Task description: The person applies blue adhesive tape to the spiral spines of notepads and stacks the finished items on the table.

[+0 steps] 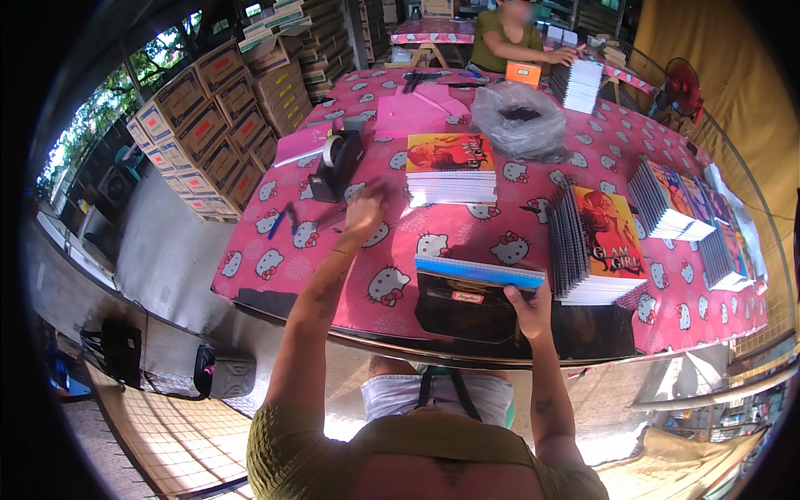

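My right hand (pixel 532 310) grips the right end of a spiral notebook (pixel 467 307) with a dark cover, a small label and a bright blue strip along its top. It is tilted up at the table's near edge, thumb on the near side. My left hand (pixel 365 212) reaches out over the table beside a black tape dispenser (pixel 340 167); motion smears its fingers, so their closing does not show. Ahead stands a stack of notebooks (pixel 452 167) with red and yellow covers. To the right of my right hand is another stack of spiral notebooks (pixel 604 237).
Pens (pixel 283 222) lie left of the dispenser. Farther off are pink sheets (pixel 421 108) and a clear plastic bag (pixel 518 125). More notebook stacks (pixel 667 200) line the right side. Across the table a person (pixel 508 42) handles a notebook stack (pixel 577 83). Cartons (pixel 204 125) are piled at left.
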